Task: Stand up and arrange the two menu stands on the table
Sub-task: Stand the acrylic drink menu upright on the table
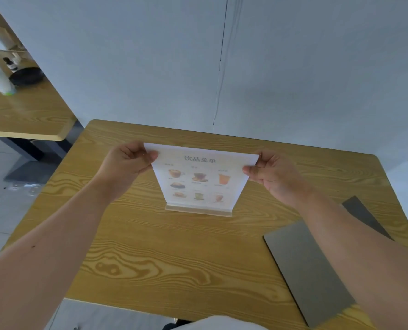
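At table centre, the drinks menu stand [201, 179] stands upright, left hand [124, 166] and right hand [273, 173] each pinching a top corner. To the right lies the flat grey stand [310, 270], nearer the right hand, long axis running front to back.

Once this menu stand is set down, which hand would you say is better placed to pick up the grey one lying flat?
The right hand, probably: the flat grey stand lies under the right forearm.

Centre of the frame, one menu stand [199, 181] is upright on its clear base, white drinks card facing us with cups pictured in rows, its top corners pinched on both sides. Lower right, the second stand [310, 270] lies flat, a plain grey slab partly hidden under a forearm.
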